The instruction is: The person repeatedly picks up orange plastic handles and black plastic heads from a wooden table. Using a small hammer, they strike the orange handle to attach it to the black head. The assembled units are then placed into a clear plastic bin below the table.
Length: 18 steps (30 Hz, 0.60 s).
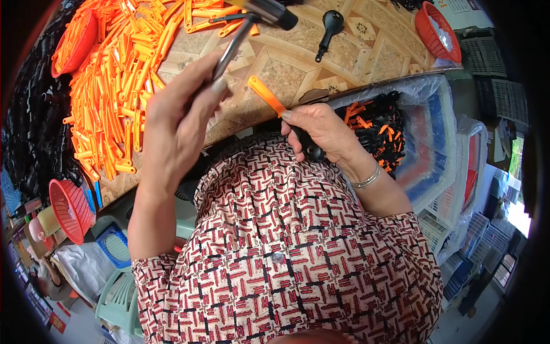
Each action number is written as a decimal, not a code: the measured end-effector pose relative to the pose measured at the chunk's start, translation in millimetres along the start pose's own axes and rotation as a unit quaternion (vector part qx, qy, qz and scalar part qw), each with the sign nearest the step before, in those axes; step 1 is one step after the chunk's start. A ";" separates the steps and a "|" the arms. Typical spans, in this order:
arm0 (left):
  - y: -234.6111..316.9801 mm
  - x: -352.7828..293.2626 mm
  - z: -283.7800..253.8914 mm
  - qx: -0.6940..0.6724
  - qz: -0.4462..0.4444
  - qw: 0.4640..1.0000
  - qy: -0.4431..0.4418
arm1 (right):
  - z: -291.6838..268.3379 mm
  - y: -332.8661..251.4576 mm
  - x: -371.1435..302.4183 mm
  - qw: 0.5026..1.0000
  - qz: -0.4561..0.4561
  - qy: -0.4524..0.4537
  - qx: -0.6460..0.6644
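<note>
My left hand [177, 114] is closed round the handle of a hammer [232, 53], raised over the table with its dark head toward the far edge of the view. My right hand [323, 131] grips a piece with a long orange strip [266, 94] and a black rounded end [309, 148]. The strip points away from me, a hole at its tip, near the table's front edge. Fingers hide the join between the orange and black portions. Farther off, a similar black part with a round head [333, 23] lies on the table.
A large heap of orange strips [117, 97] covers the table's left side. Red baskets stand at the far left [74, 43], near left [71, 209] and far right [440, 34]. Beside my right arm, a plastic-lined container [427, 132] holds black and orange pieces. Crates [507, 97] are stacked at right.
</note>
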<state>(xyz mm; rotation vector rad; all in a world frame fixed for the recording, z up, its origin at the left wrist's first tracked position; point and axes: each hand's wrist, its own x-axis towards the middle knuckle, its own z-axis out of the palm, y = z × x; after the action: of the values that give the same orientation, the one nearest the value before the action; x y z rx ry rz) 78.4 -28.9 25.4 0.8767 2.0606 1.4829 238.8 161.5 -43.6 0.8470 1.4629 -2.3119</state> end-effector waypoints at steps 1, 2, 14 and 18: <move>-4.7 -12.2 3.0 0.050 0.057 0.997 0.024 | 2.5 1.4 -1.0 1.000 0.002 0.004 0.006; -16.5 -25.5 9.4 0.099 0.114 0.987 0.047 | 3.9 2.5 -1.7 1.000 0.003 0.008 0.011; -29.4 -62.3 12.0 0.431 0.148 0.890 -0.015 | 2.0 14.1 3.0 0.999 -0.037 -0.014 -0.005; -34.3 -56.3 -4.7 0.238 0.162 0.954 0.084 | -4.8 17.3 1.0 0.997 -0.075 -0.025 -0.017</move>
<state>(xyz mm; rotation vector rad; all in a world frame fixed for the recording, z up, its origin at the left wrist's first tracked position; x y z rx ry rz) 106.5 -79.9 -5.8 1.3699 2.5554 1.2596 248.5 158.1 -58.3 0.6865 1.5898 -2.3881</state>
